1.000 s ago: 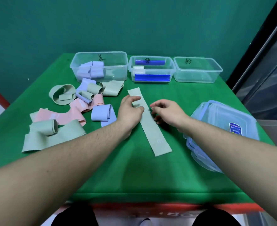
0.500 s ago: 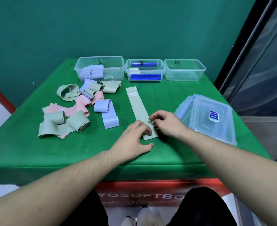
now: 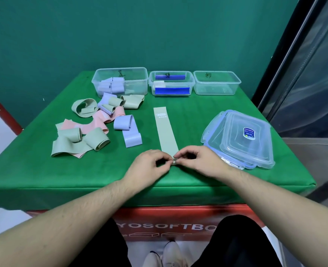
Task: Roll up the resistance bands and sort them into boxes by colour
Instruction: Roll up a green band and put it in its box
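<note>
Green band [image 3: 165, 130], soft and limp, flat on counter [image 3: 188, 116]; both hands [image 3: 149, 164] [image 3: 199, 160] pinch its near end, best rolled tightly from there.

The table [image 3: 43, 170] wears a matt green cloth, the flat green band [image 3: 165, 130] and the loose bands [image 3: 93, 132] beside it look like smooth, dull rubber, while the three boxes [image 3: 216, 82] and the stacked lids [image 3: 242, 139] are clear, glossy plastic with blue trim.
</note>
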`<move>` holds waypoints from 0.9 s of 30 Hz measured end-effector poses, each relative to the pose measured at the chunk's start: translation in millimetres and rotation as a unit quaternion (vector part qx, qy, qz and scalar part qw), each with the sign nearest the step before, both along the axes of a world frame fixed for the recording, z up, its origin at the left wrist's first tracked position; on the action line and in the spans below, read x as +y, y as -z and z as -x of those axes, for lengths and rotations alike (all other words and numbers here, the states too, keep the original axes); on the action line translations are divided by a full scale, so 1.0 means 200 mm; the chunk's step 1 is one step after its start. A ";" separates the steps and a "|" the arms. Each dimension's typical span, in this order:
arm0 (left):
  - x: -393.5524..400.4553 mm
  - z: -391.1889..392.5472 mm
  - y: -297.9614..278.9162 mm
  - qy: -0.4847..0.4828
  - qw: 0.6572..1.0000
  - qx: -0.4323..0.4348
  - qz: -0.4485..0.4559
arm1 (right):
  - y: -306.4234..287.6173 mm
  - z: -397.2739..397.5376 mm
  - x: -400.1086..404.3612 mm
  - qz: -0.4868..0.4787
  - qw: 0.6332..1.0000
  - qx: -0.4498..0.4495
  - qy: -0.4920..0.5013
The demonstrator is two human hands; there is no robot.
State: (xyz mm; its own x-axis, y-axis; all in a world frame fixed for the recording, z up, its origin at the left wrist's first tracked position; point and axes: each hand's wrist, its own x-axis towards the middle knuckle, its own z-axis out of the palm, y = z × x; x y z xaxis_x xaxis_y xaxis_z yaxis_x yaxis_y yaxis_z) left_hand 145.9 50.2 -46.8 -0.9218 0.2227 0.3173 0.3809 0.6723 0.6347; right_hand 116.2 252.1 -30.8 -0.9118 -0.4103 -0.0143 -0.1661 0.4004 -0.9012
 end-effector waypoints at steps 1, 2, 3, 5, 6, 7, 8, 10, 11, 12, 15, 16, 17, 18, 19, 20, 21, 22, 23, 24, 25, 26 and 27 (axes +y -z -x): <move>0.00 0.01 0.00 -0.012 0.999 -0.027 -0.029 | 0.01 0.00 -0.01 0.006 1.000 -0.001 0.016; 0.01 0.01 0.00 -0.024 0.997 -0.050 -0.055 | 0.02 0.01 -0.01 0.009 1.000 0.002 0.029; 0.01 0.02 0.00 -0.034 0.995 -0.063 -0.072 | 0.03 0.01 -0.03 0.010 0.999 0.005 0.038; 0.02 0.02 0.01 -0.040 0.995 -0.048 -0.074 | 0.04 0.02 -0.05 0.001 0.998 0.022 0.059; 0.01 0.02 0.02 -0.037 0.996 -0.031 -0.069 | 0.05 0.02 -0.06 -0.009 0.997 0.040 0.069; 0.01 0.02 0.02 -0.033 0.997 -0.013 -0.068 | 0.06 0.03 -0.06 -0.021 0.995 0.061 0.077; 0.01 0.02 0.03 -0.031 0.997 0.001 -0.068 | 0.07 0.03 -0.06 -0.030 0.993 0.080 0.083; 0.01 0.01 0.04 -0.034 0.998 0.018 -0.054 | 0.09 0.04 -0.06 -0.037 0.990 0.100 0.089; 0.01 0.00 0.04 -0.035 0.998 0.027 -0.042 | 0.10 0.04 -0.07 -0.039 0.990 0.106 0.090; 0.01 0.00 0.05 -0.034 0.998 0.036 -0.031 | 0.10 0.04 -0.07 -0.041 0.989 0.111 0.090; 0.01 -0.01 0.06 -0.027 0.998 0.060 -0.005 | 0.11 0.04 -0.06 -0.055 0.987 0.125 0.089; 0.01 -0.01 0.06 -0.027 0.998 0.065 0.001 | 0.11 0.04 -0.06 -0.058 0.986 0.128 0.089; 0.01 -0.01 0.06 -0.027 0.997 0.071 0.009 | 0.11 0.03 -0.06 -0.059 0.985 0.133 0.090; 0.01 -0.01 0.07 -0.026 0.997 0.077 0.018 | 0.12 0.03 -0.06 -0.059 0.984 0.142 0.092; 0.01 -0.01 0.07 -0.025 0.996 0.083 0.025 | 0.12 0.02 -0.06 -0.062 0.981 0.156 0.096; 0.02 -0.01 0.07 -0.023 0.995 0.088 0.029 | 0.13 0.01 -0.06 -0.069 0.978 0.171 0.100; 0.02 -0.01 0.08 -0.022 0.995 0.091 0.032 | 0.14 0.01 -0.06 -0.076 0.974 0.184 0.103; 0.02 -0.01 0.08 -0.022 0.995 0.093 0.034 | 0.14 0.00 -0.06 -0.080 0.972 0.192 0.105; 0.02 -0.01 0.08 -0.025 0.995 0.092 0.037 | 0.14 0.00 -0.07 -0.081 0.972 0.195 0.107; 0.02 -0.01 0.09 -0.028 0.995 0.092 0.041 | 0.14 0.00 -0.07 -0.080 0.972 0.196 0.107; 0.02 -0.01 0.09 -0.030 0.994 0.093 0.046 | 0.14 0.01 -0.07 -0.080 0.971 0.197 0.105; 0.02 -0.01 0.09 -0.031 0.994 0.095 0.052 | 0.14 0.01 -0.07 -0.082 0.971 0.201 0.100; 0.02 -0.01 0.09 -0.031 0.993 0.096 0.055 | 0.14 0.00 -0.06 -0.085 0.971 0.204 0.092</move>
State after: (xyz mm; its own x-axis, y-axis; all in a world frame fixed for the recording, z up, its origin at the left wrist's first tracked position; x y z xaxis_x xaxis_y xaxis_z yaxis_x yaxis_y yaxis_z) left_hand 147.1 54.1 -64.5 -0.8601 0.2099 0.4650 0.4430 0.7594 0.4765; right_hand 115.5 239.6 -59.2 -0.9136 -0.2629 0.3102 -0.4066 0.5946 -0.6937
